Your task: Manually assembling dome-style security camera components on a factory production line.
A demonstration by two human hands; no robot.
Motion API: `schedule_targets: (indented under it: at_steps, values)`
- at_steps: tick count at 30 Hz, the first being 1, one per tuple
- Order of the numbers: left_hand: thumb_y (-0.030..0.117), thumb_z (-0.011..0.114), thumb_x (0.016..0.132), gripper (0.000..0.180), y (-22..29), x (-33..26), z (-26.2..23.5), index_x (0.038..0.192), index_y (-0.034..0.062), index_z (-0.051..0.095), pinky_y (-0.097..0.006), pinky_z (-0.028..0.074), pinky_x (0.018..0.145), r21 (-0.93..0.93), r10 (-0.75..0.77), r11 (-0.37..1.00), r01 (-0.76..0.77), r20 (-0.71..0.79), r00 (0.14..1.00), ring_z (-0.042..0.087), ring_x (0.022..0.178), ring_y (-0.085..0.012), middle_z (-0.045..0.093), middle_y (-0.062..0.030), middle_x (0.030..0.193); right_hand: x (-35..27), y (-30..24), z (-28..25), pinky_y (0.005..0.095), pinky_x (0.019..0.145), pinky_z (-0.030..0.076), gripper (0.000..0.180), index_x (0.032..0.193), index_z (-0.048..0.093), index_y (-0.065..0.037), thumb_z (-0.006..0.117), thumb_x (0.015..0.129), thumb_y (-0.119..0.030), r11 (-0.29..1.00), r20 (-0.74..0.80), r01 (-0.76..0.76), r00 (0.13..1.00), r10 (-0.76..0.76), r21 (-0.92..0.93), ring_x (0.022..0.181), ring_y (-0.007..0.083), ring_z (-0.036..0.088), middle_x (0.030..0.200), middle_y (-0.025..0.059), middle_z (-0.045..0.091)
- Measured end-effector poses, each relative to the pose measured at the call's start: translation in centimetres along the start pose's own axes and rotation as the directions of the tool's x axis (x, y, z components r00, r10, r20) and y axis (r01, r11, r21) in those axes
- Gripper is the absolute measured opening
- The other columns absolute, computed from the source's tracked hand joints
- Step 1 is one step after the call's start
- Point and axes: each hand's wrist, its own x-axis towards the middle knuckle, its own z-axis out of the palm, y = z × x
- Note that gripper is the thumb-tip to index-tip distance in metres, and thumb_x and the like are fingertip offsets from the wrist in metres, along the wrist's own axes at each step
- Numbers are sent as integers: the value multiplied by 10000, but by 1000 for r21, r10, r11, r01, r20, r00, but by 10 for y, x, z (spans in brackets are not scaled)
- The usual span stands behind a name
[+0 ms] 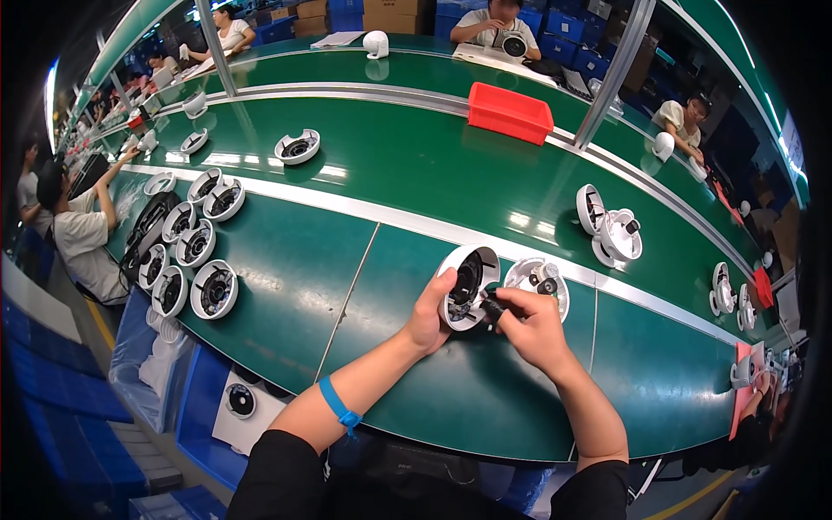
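My left hand (427, 316) grips a white round camera housing (454, 314) by its left rim, tilted up over the green bench. Black fittings show inside its bowl. At the housing's right edge, my right hand (533, 328) has its fingers pinched on a small black cable-like piece (492, 305); the fingers hide part of it. Just behind that hand lies another white shell (559, 299), partly covered by it, with a small lens module and a white part inside. A blue wrist strap (336, 403) goes round my left forearm.
Several white housings (213, 289) with black insides stand at the bench's left end. Beyond a pale rail, the green conveyor (390, 165) carries a white shell (297, 147) and an opened camera (621, 236). A red bin (510, 113) stands farther back. Other people sit around.
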Motion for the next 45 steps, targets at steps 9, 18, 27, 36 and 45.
schedule_targets:
  at_steps: [9, 18, 27, 36, 45]
  values:
    - [467, 565, 984, 744, 18, -7, -21, 1550, 56, 311, -392, 434, 1113, 216, 44, 975, -49, 29, 999, 527, 1294, -213, 490, -122, 1455, 10, -17, 42, 375, 584, 516, 247, 892, 727, -47, 782, 652, -65, 609, 164, 506, 833, -528, -611, 686, 260, 624, 773, 76, 641]
    - [507, 593, 956, 801, 39, -11, -33, 1547, 48, 308, -404, 432, 1118, 258, 54, 965, -53, 3, 999, 524, 1292, -229, 472, -139, 1467, 21, -21, 61, 364, 546, 480, 289, 905, 705, -54, 794, 635, -106, 431, 257, 592, 744, -617, -681, 646, 218, 596, 725, 41, 571]
    - [488, 605, 959, 809, 61, -19, -46, 1570, 64, 286, -392, 389, 1129, 474, 89, 875, -96, 38, 995, 495, 1302, -213, 463, -124, 1474, 37, -22, 82, 300, 509, 439, 151, 890, 693, -51, 700, 752, -110, 255, 363, 647, 661, -657, -719, 630, 146, 557, 712, 3, 532]
    - [469, 463, 1035, 578, 85, -15, -67, 1424, 45, 510, -415, 513, 1044, 3, -7, 1000, 7, -197, 980, 635, 1201, -245, 642, -127, 1313, 49, -29, 96, 356, 672, 579, 288, 1051, 665, 35, 643, 772, 103, 716, -102, 459, 802, -589, -526, 805, 301, 718, 1006, 160, 694]
    - [556, 400, 1055, 659, 100, -28, -72, 1462, 43, 477, -428, 488, 1090, 33, -85, 995, 89, -112, 990, 600, 1263, -253, 607, -134, 1377, 54, -38, 110, 306, 622, 515, 243, 1042, 686, 69, 602, 815, 91, 900, -67, 276, 947, -316, -338, 693, 217, 645, 901, 137, 680]
